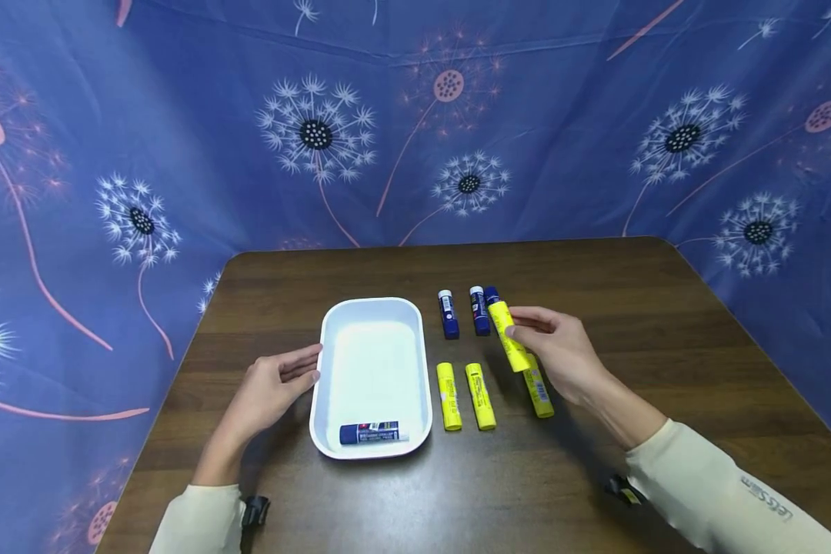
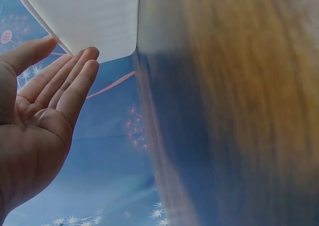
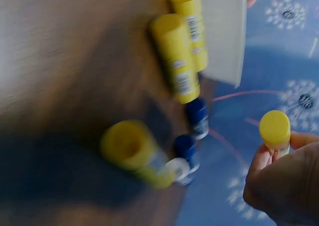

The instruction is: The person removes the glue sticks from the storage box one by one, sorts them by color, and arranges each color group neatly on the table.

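Observation:
A white tray point(image 1: 370, 362) lies in the middle of the brown table point(image 1: 665, 323). One blue glue stick point(image 1: 374, 433) lies inside it at the near end. My left hand point(image 1: 305, 365) rests with straight fingers against the tray's left rim; the left wrist view shows its open palm point(image 2: 50, 101) beside the tray point(image 2: 89, 16). My right hand point(image 1: 522, 331) pinches a yellow glue stick point(image 1: 508, 336) above the table, right of the tray. In the right wrist view that held stick point(image 3: 275, 130) sticks up from the fingers.
Two blue glue sticks point(image 1: 448, 314) point(image 1: 480, 310) lie right of the tray, a third point(image 1: 492, 295) partly hidden behind the held one. Three yellow sticks point(image 1: 448, 396) point(image 1: 481, 396) point(image 1: 538, 388) lie nearer me. Blue flowered cloth point(image 1: 415, 123) walls the table.

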A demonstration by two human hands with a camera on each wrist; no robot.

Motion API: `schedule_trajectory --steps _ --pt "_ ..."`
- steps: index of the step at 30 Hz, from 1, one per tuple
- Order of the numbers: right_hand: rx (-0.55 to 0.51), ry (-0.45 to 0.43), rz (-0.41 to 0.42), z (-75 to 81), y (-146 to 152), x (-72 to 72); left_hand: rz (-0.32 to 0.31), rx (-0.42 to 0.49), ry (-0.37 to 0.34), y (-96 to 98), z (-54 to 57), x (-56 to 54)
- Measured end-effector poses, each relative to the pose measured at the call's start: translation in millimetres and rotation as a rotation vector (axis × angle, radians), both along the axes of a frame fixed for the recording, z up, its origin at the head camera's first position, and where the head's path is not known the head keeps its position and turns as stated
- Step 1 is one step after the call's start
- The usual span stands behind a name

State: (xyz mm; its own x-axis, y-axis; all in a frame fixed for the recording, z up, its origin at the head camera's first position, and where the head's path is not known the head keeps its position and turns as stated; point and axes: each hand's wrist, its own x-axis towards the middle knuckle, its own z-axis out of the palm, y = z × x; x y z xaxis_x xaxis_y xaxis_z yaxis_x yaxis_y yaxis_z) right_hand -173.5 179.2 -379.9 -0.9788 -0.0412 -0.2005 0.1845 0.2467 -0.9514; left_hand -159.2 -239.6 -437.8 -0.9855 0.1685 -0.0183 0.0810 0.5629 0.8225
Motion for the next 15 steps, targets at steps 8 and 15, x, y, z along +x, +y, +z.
schedule_trajectory --steps 8,15 --pt "0.014 -0.019 -0.151 -28.5 40 12.6 0.003 0.005 -0.010 0.7 -0.7 -0.6" --pt "0.145 -0.061 -0.183 -53.9 66 21.2 0.017 -0.007 -0.035 -1.4 -1.6 -1.0"
